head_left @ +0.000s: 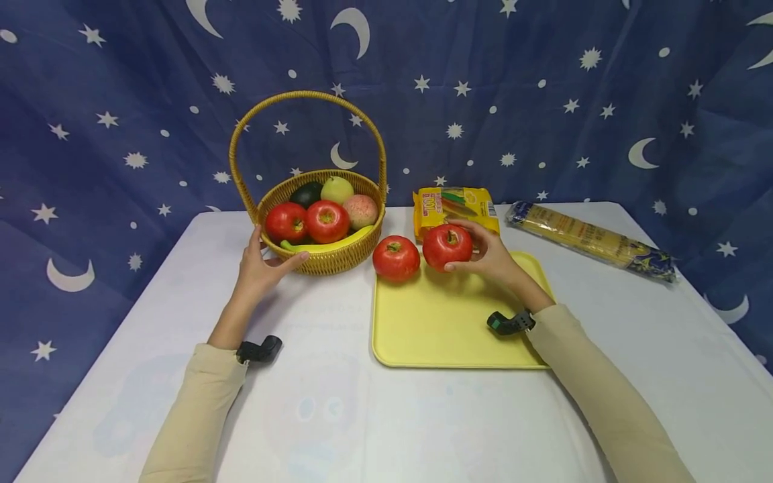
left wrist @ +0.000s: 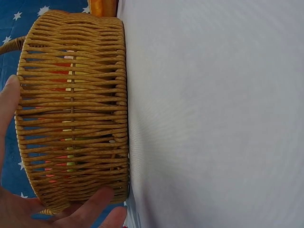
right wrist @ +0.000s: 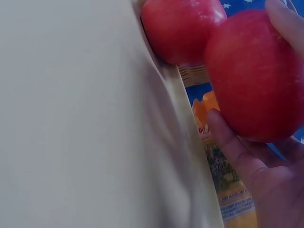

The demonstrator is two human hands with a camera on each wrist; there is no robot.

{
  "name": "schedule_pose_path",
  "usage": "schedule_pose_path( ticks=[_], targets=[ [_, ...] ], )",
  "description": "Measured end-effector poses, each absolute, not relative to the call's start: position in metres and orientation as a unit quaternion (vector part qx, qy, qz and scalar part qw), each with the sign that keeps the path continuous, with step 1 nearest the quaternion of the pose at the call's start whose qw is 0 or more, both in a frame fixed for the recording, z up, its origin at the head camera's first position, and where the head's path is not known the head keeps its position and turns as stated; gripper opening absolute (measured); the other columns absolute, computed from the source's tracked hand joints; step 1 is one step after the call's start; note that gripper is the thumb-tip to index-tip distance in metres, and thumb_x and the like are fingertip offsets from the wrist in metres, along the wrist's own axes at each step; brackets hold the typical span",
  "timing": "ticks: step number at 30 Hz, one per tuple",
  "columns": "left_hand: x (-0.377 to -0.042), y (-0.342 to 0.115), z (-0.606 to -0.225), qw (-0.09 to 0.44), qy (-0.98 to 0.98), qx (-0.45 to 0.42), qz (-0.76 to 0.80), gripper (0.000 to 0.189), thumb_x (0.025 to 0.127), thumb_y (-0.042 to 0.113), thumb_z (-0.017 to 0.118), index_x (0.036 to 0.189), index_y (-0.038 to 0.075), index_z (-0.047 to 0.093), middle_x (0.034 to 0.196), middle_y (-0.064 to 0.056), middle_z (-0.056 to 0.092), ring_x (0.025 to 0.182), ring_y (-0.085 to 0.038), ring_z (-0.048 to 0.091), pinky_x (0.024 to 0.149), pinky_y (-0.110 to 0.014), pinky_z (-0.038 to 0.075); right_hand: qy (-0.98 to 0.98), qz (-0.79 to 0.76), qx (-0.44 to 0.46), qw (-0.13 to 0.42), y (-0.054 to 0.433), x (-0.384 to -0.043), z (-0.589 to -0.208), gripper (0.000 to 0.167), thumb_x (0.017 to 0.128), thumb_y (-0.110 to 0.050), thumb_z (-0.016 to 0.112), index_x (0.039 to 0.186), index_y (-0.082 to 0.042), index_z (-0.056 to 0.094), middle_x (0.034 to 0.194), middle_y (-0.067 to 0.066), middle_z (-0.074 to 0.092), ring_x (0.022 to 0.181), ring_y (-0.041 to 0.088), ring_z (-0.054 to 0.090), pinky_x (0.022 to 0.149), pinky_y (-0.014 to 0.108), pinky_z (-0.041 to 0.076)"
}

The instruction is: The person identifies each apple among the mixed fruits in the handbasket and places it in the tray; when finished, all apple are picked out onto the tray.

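Note:
My right hand (head_left: 486, 251) holds a red apple (head_left: 447, 247) between thumb and fingers, over the back of the yellow tray (head_left: 435, 335). In the right wrist view the held apple (right wrist: 256, 76) is lifted off the tray, close beside another red apple (right wrist: 183, 28). That second apple sits at the tray's back left corner. My left hand (head_left: 256, 268) rests against the front left of a wicker basket (head_left: 338, 260), its fingers spread. From the left wrist, the thumb touches the basket's rim and the other fingers lie along its side (left wrist: 76, 109).
In the basket are red apples (head_left: 328, 222), a peach (head_left: 361, 210), a green pear-like fruit (head_left: 337, 190), a dark green fruit (head_left: 306, 194) and a banana (head_left: 332, 245). A yellow food packet (head_left: 455, 204) lies behind the tray. A long noodle packet (head_left: 588, 238) lies at right.

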State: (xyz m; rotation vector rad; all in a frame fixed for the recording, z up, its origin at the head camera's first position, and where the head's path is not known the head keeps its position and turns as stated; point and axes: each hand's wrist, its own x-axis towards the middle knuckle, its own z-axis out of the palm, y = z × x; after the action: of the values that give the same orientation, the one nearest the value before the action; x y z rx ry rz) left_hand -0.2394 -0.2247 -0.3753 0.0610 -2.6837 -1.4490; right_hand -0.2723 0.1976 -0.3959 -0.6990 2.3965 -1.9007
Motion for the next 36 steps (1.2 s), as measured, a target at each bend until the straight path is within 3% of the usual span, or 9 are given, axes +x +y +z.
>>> schedule_pose_path(
  ticks=[10,15,27,36],
  targets=[
    [-0.239,-0.225,-0.376,0.041,-0.882,0.025,-0.469,0.115,0.084,0.050,0.072,0.157,0.009,-0.007,0.156,-0.027,0.016,0.134,-0.043,0.040,0.105,-0.051,0.042,0.764,-0.605,-0.221,0.025,0.205,-0.273,-0.405,0.081,0.075,0.001,0.082,0.145,-0.005,0.043,0.146,0.015,0.043,0.124,0.029,0.049,0.086,0.027,0.056],
    [-0.240,-0.226,-0.375,0.048,-0.879,0.025,-0.473,0.114,0.084,0.048,0.073,0.157,0.010,-0.006,0.155,-0.028,0.016,0.134,-0.044,0.039,0.106,-0.051,0.042,0.764,-0.604,-0.221,0.047,0.204,-0.273,-0.408,0.080,0.076,-0.001,0.082,0.145,-0.007,0.043,0.151,0.013,0.038,0.128,0.034,0.045,0.087,0.029,0.056],
    [-0.241,-0.225,-0.376,0.047,-0.882,0.026,-0.469,0.115,0.083,0.049,0.073,0.157,0.009,-0.006,0.156,-0.028,0.017,0.136,-0.044,0.036,0.106,-0.053,0.041,0.769,-0.600,-0.206,0.078,0.201,-0.270,-0.408,0.081,0.074,-0.005,0.084,0.145,-0.007,0.043,0.144,0.016,0.044,0.126,0.033,0.047,0.089,0.031,0.055],
    [-0.241,-0.224,-0.376,0.045,-0.880,0.027,-0.471,0.115,0.083,0.050,0.073,0.157,0.009,-0.005,0.155,-0.028,0.016,0.136,-0.044,0.036,0.106,-0.053,0.041,0.796,-0.559,-0.213,0.090,0.203,-0.271,-0.412,0.079,0.078,-0.008,0.082,0.146,-0.011,0.042,0.146,0.015,0.042,0.131,0.035,0.044,0.106,0.053,0.041]
  ],
)
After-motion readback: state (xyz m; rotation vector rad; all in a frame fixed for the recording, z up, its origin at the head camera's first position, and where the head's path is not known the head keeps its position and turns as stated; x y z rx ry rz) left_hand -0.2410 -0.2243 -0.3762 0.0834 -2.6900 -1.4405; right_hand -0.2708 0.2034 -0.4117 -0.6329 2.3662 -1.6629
